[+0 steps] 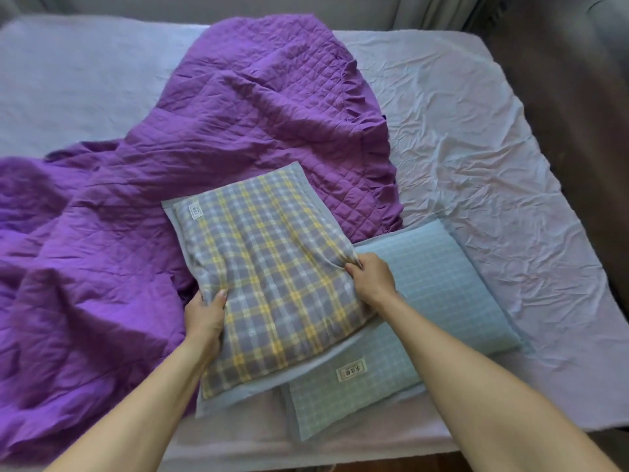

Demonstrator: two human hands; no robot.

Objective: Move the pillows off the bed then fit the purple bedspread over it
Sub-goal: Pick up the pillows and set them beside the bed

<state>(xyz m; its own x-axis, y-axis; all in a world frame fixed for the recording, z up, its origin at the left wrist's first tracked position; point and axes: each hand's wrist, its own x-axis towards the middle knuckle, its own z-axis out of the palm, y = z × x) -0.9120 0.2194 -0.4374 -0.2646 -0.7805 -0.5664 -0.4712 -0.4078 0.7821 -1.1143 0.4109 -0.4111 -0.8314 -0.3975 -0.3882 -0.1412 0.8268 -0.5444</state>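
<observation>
Count: two pillows, one bedspread, two hands in view.

Pillow 1: the plaid pillow [269, 267], grey-lilac with yellow checks, small white label near its far left corner. It lies on top, partly over the purple bedspread [136, 233] on its left and far side, partly over the second pillow on its right and near side.

Pillow 2: the blue-green pillow [442, 284], fine pale check, white label with dark characters facing you near the front. It lies flat on the sheet, its left part covered by the plaid pillow.

Grip: your left hand [206, 318] is closed on the plaid pillow's left edge, thumb on top, fingers underneath and out of sight. Your right hand [372, 274] pinches a bunch of the plaid pillow's fabric at its right edge; the cloth puckers toward the fingers.

Bedspread: one, quilted, deep purple, ruffled border along its right edge. It lies crumpled across the left and middle of the bed, not spread.

Surface: the bed [476, 148] carries a pale lilac sheet, heavily creased on the right. The near edge of the mattress shows below the pillows.

Room: dark floor [561, 97] to the right of the bed; pale curtain [442, 8] folds at the far top; the rest is blurred.
</observation>
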